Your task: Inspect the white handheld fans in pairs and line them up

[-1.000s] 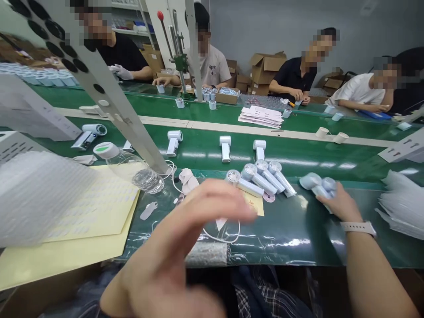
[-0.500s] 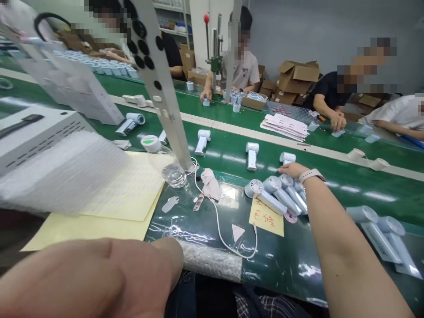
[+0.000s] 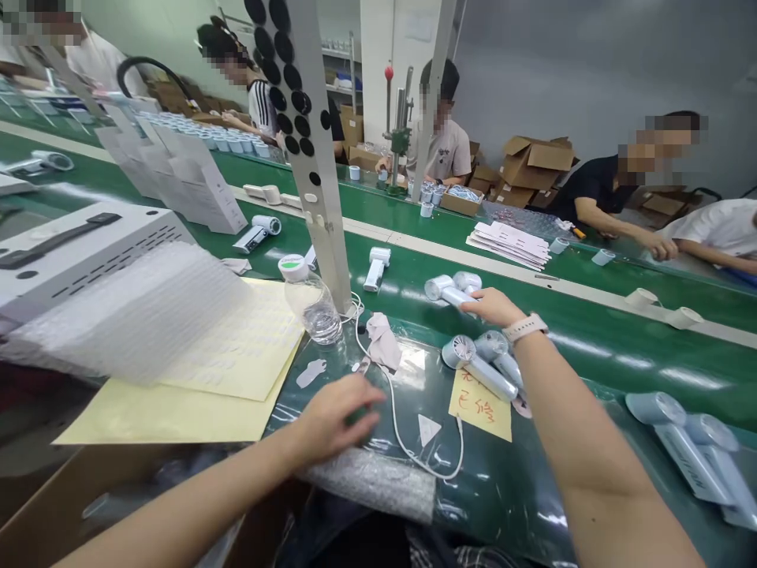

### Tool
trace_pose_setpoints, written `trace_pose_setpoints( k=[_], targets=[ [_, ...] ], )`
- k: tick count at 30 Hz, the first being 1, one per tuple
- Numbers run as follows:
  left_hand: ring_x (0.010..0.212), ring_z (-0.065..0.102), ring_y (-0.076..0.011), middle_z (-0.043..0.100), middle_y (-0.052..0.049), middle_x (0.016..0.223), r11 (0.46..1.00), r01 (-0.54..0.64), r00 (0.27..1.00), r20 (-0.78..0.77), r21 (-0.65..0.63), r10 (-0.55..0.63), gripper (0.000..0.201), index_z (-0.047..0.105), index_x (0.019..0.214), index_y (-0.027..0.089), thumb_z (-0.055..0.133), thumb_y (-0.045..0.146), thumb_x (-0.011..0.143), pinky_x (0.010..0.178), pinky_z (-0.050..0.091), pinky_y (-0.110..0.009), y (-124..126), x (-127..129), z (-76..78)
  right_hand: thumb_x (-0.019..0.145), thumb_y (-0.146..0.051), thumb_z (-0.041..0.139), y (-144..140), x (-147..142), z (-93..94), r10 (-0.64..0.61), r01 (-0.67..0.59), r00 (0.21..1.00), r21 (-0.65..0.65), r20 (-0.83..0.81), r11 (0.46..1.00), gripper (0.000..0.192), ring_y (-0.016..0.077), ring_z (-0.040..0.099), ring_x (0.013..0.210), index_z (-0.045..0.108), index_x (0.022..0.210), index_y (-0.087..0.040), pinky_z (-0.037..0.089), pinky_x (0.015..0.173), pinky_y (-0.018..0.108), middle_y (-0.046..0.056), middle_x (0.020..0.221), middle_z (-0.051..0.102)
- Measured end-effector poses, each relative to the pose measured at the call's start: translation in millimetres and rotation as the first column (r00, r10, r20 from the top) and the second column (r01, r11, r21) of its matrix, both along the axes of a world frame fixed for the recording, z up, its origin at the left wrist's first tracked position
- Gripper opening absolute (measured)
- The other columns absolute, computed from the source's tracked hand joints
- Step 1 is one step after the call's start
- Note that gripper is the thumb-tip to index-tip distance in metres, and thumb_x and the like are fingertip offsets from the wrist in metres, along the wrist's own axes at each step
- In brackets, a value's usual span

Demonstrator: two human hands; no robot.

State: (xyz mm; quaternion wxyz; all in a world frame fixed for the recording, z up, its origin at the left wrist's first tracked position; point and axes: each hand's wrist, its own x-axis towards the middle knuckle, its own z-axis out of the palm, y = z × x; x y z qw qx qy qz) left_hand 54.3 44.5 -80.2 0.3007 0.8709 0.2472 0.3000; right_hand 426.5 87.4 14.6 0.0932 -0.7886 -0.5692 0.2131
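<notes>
My right hand (image 3: 494, 306), with a pale watch strap at the wrist, closes on the handle of a light-blue handheld fan (image 3: 456, 297) over the green belt. A second fan head (image 3: 467, 281) shows right behind it. Below my right forearm, several more handheld fans lie side by side, the nearest fan (image 3: 486, 375) resting partly on a yellow note (image 3: 482, 406) with red handwriting. My left hand (image 3: 340, 418) hovers over the near worktop, fingers apart and holding nothing. Close to it are a white cable (image 3: 395, 418) and a crumpled pale cloth (image 3: 383, 341).
A clear bottle (image 3: 313, 304) stands at the foot of a metal post (image 3: 325, 197). Yellow sheets (image 3: 171, 410) and bubble wrap (image 3: 136, 315) lie left. Two wrapped fans (image 3: 680, 442) rest at right. Another fan (image 3: 377, 270) lies on the belt. Co-workers sit across.
My right hand has moved left along the belt and now grips a fan. My left hand has gone from the lower left to above the worktop. The bottle, formerly tipped towards me, looks more upright.
</notes>
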Motion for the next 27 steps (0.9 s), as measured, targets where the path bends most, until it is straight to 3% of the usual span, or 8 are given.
trace_pose_setpoints(
  k=[3, 6, 8, 10, 14, 19, 24, 27],
  targets=[
    [0.111, 0.072, -0.0266, 0.080, -0.011, 0.115, 0.919, 0.013, 0.995, 0.099, -0.393, 0.028, 0.039, 0.078, 0.113, 0.024, 0.054, 0.053, 0.103, 0.106, 0.054, -0.045, -1.8, 40.4, 5.6, 0.094, -0.042, 0.073, -57.5, -30.7, 13.5, 0.117, -0.116, 0.993, 0.101, -0.002, 0.988, 0.028, 0.0299, 0.070, 0.107, 0.081, 0.107, -0.018, 0.056, 0.098, 0.044, 0.011, 0.115, 0.072],
    [0.148, 0.053, -0.0358, 0.060, -0.015, 0.157, 0.569, 0.417, 0.832, 0.550, -0.709, 0.076, 0.073, 0.067, 0.138, 0.025, 0.067, 0.077, 0.087, 0.122, 0.045, -0.052, -22.3, 91.3, 23.1, 0.086, -0.042, 0.080, -117.4, -68.8, 4.2, 0.176, -0.190, 0.981, 0.272, 0.075, 0.943, 0.043, 0.0413, 0.058, 0.134, 0.079, 0.123, -0.020, 0.048, 0.114, 0.054, 0.018, 0.146, 0.059],
    [0.145, 0.056, -0.0396, 0.067, -0.018, 0.147, 0.326, 0.567, 0.700, 0.651, -0.757, 0.294, 0.083, 0.070, 0.130, 0.020, 0.069, 0.086, 0.078, 0.120, 0.046, -0.055, -35.7, 124.3, 32.3, 0.080, -0.047, 0.086, -151.0, -83.1, -7.4, 0.144, -0.192, 0.978, 0.381, 0.151, 0.904, 0.061, 0.0507, 0.048, 0.144, 0.076, 0.132, -0.016, 0.042, 0.118, 0.064, 0.025, 0.159, 0.048],
    [0.136, 0.064, -0.0383, 0.077, -0.016, 0.128, 0.245, 0.604, 0.634, 0.644, -0.758, 0.428, 0.077, 0.074, 0.118, 0.017, 0.083, 0.078, 0.072, 0.119, 0.049, -0.053, -43.4, 149.2, 34.9, 0.076, -0.059, 0.088, -177.1, -82.8, -17.9, 0.137, -0.175, 0.983, 0.422, 0.119, 0.890, 0.079, 0.0548, 0.041, 0.150, 0.071, 0.141, -0.017, 0.040, 0.118, 0.070, 0.026, 0.165, 0.041],
    [0.120, 0.074, -0.0348, 0.082, -0.010, 0.107, 0.210, 0.600, 0.659, 0.626, -0.772, 0.417, 0.064, 0.077, 0.102, 0.016, 0.096, 0.063, 0.063, 0.115, 0.054, -0.048, -44.8, 167.7, 26.3, 0.095, -0.068, 0.063, -204.9, -59.7, -39.2, 0.252, -0.084, 0.924, 0.488, -0.288, 0.869, 0.068, 0.0400, 0.055, 0.143, 0.059, 0.151, -0.029, 0.054, 0.108, 0.059, 0.017, 0.158, 0.055],
    [0.131, 0.069, -0.0378, 0.083, -0.009, 0.104, 0.222, 0.641, 0.621, 0.666, -0.735, 0.413, 0.062, 0.077, 0.096, 0.018, 0.093, 0.068, 0.065, 0.117, 0.054, -0.050, -45.7, 153.4, 29.9, 0.099, -0.036, 0.055, -197.1, -78.1, -87.3, -0.080, 0.287, 0.895, 0.428, -0.438, 0.857, 0.021, 0.0310, 0.068, 0.097, 0.065, 0.099, -0.018, 0.057, 0.087, 0.048, 0.015, 0.095, 0.071],
    [0.137, 0.064, -0.0404, 0.079, -0.011, 0.121, 0.338, 0.629, 0.601, 0.714, -0.700, 0.360, 0.056, 0.074, 0.084, 0.018, 0.090, 0.070, 0.067, 0.115, 0.054, -0.052, -49.1, 125.7, 51.2, 0.093, -0.029, 0.061, -200.3, -116.7, -98.3, 0.122, 0.094, 0.836, 0.358, -0.536, 0.929, 0.009, 0.0261, 0.068, 0.087, 0.059, 0.088, -0.022, 0.057, 0.082, 0.041, 0.009, 0.086, 0.071],
    [0.137, 0.064, -0.0400, 0.078, -0.011, 0.122, 0.403, 0.619, 0.568, 0.739, -0.674, 0.363, 0.063, 0.069, 0.077, 0.020, 0.086, 0.079, 0.064, 0.112, 0.056, -0.051, -48.0, 116.0, 56.3, 0.097, -0.042, 0.062, -212.7, -122.2, -82.7, 0.186, 0.028, 0.604, 0.253, -0.775, 0.967, 0.021, 0.0206, 0.069, 0.068, 0.064, 0.100, -0.021, 0.056, 0.069, 0.034, 0.003, 0.074, 0.071]
  ],
)
